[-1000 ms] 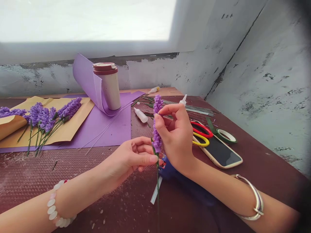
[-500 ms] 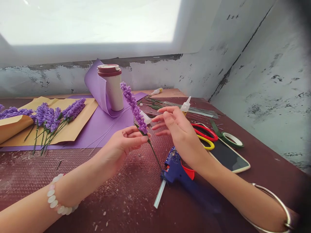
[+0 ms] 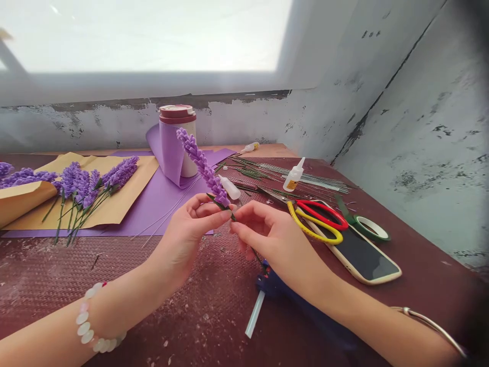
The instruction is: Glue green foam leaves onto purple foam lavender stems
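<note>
A purple artificial lavender stem stands tilted in my left hand, whose thumb and fingers pinch it just under the flower head, by a green leaf. My right hand is closed on the green stem right below, its thumb and forefinger meeting my left fingertips. The lower stem runs down behind my right hand. Beneath that hand lies a blue glue gun, mostly covered, with a clear glue stick poking out toward me.
Finished lavender stems lie on brown paper at left. A lidded cup stands behind on purple paper. At right are glue bottles, wires, scissors, a phone and green tape.
My right hand has come left and down from open in the air to close on the stem below my left fingers. The scissors and glue bottle are now uncovered. The view has shifted slightly.
</note>
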`<state>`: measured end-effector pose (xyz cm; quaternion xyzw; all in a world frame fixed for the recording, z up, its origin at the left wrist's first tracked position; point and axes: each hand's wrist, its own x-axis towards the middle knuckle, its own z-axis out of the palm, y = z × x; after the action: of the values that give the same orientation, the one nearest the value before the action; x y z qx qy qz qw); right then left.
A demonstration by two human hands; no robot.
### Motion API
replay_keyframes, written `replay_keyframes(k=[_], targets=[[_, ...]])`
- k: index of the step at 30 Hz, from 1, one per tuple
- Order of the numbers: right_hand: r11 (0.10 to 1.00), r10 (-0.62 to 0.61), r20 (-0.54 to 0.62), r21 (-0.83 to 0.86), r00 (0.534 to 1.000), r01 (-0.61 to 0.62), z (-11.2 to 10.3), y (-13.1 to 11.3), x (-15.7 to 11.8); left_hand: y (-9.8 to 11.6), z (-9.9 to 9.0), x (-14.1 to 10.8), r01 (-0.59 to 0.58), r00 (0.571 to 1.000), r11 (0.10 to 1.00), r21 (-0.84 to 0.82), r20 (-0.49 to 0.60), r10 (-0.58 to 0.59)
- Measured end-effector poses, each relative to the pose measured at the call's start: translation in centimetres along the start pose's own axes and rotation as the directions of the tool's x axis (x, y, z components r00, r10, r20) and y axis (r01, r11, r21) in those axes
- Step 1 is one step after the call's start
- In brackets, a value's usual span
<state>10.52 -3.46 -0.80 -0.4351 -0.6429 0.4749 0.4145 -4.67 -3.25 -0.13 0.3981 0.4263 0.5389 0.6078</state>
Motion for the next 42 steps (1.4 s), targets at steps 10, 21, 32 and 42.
replay_keyframes(k=[10, 21, 32, 42], targets=[[0.927, -0.186, 0.013, -0.33, 0.983, 0.18, -1.8, -2.2, 2.1, 0.5, 0.1, 0.0, -0.055, 0.996, 0.998, 0.026, -0.063, 0.057], [0.938, -0.088, -0.059, -0.341, 0.994, 0.063, -3.4, -0.9, 1.9, 0.4, -0.3, 0.2, -0.353, 0.884, 0.764, 0.54, -0.076, 0.462], [0.944, -0.056, -0.181, -0.329, 0.982, -0.006, -4.0, 0.0, 1.2, -0.4, -1.5, 0.5, -0.629, 0.52, 0.03, 0.777, 0.39, 0.76], [0.965, -0.086, -0.204, -0.26, 0.975, 0.031, -3.1, 0.1, 0.8, -0.5, -1.7, 0.5, -0.704, 0.315, -0.311, 0.639, 0.673, 0.67]])
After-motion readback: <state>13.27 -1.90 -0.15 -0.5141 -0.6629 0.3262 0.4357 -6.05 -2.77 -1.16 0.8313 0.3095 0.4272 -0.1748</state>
